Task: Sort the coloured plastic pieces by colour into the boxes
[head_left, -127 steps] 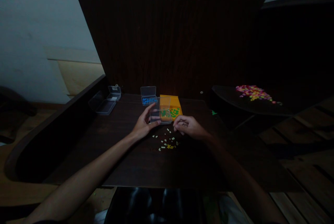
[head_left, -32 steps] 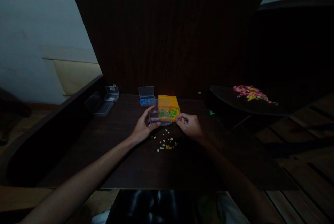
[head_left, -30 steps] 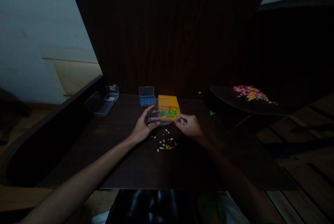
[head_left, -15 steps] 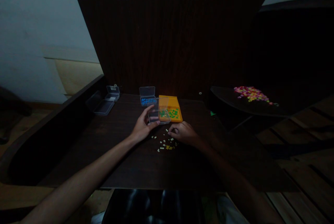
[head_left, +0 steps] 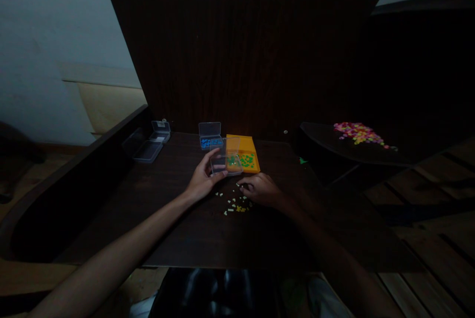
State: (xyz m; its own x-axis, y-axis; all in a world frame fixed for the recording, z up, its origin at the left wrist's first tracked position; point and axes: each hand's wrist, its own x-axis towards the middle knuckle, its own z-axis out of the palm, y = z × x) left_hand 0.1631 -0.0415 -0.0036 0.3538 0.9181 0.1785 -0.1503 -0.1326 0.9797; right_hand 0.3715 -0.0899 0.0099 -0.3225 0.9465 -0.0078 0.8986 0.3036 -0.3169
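Left hand [head_left: 203,175] mid-frame, gripping an open clear plastic box [head_left: 234,173] by its left side, thumb on the near edge, lid up. Right hand [head_left: 261,189] just right of centre, fingers curled, fingertips at a small pale piece [head_left: 238,184]; can't tell if it's pinched or only touched. Other pale pieces [head_left: 229,210] scattered on the dark bench [head_left: 178,239] below both hands, lower centre, with a small cluster of yellow pieces [head_left: 243,208] among them. Open orange case [head_left: 245,145] behind the clear box, centre, green pieces [head_left: 247,160] in its near half, partly seen through the clear plastic. Blue pieces [head_left: 211,143] in another open box [head_left: 210,129] just left of that. Two more open clear boxes [head_left: 148,152] left of centre. Multicoloured bead pile [head_left: 358,132] on dark shelf [head_left: 322,135], right of frame.
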